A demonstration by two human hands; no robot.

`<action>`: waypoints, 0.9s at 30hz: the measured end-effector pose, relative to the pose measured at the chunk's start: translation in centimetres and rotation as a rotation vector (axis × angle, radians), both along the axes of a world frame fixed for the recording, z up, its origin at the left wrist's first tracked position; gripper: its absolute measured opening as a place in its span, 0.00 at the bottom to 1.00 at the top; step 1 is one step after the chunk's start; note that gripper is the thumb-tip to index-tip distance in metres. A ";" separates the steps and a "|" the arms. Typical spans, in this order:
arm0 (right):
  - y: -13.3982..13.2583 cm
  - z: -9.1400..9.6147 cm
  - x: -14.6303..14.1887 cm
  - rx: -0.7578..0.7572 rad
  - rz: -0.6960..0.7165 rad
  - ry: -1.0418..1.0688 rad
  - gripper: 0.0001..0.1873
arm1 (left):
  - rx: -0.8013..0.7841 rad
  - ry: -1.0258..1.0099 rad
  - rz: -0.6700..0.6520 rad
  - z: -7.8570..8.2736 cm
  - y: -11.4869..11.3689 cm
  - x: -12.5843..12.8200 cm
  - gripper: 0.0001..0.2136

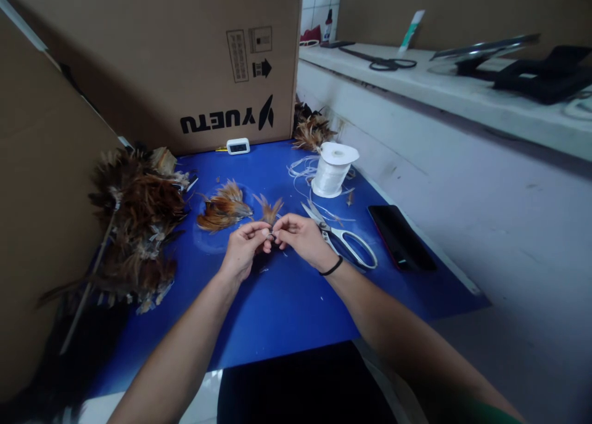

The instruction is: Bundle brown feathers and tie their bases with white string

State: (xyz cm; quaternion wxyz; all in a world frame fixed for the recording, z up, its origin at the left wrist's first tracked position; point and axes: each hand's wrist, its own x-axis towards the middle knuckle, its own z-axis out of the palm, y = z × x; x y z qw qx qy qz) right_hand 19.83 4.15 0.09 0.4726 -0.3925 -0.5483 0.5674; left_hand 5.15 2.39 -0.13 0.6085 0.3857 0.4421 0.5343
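Observation:
A small tuft of brown feathers (269, 210) stands up between my two hands over the blue table. My left hand (246, 246) pinches the base of the tuft with thumb and forefinger. From the other side my right hand (301, 237), with a black band at its wrist, closes its fingertips on the same base. Exactly what lies between the fingertips is too small to make out. Just left of the hands is a flat pile of orange-brown feathers (224, 208). Scissors with white handles (355, 248) lie right beside my right hand, blades partly apart.
A white spool of ribbon (330, 171) stands behind the scissors with loose strands around it. To the right lies a dark phone (401, 237). A large feather heap (139, 226) covers the left side. A cardboard box (152, 66) and a wall ledge (444, 84) bound the blue table (287, 307).

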 end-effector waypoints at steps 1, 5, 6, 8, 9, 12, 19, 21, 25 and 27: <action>0.0 0.0 0.0 0.001 0.013 -0.006 0.05 | 0.000 -0.009 -0.004 0.0 0.0 0.0 0.13; -0.2 0.5 0.0 -0.045 -0.003 -0.021 0.06 | 0.003 -0.018 -0.006 0.0 0.0 0.0 0.13; -0.3 0.6 0.0 -0.062 -0.015 -0.020 0.06 | 0.006 -0.014 -0.005 -0.1 0.0 0.0 0.13; -0.4 0.9 -0.1 -0.084 -0.023 -0.019 0.06 | 0.019 -0.001 -0.007 -0.2 0.0 0.0 0.13; -0.4 1.0 -0.1 -0.086 -0.022 -0.021 0.06 | 0.027 0.007 -0.011 -0.3 0.1 0.0 0.13; -0.4 1.1 0.0 -0.079 -0.026 -0.038 0.09 | 0.038 0.031 -0.021 -0.4 0.0 0.0 0.12; -0.3 0.9 0.2 -0.092 -0.026 -0.039 0.08 | 0.005 0.083 -0.049 -0.2 -0.1 0.2 0.13; -0.2 0.9 0.2 -0.109 -0.029 -0.042 0.07 | -0.005 0.100 -0.051 -0.2 -0.1 0.3 0.14; -0.1 0.8 0.3 -0.122 -0.022 -0.045 0.06 | -0.028 0.128 -0.053 0.0 0.0 0.3 0.15; -0.1 0.7 0.4 -0.128 -0.018 -0.037 0.06 | -0.033 0.148 -0.051 0.1 0.0 0.2 0.16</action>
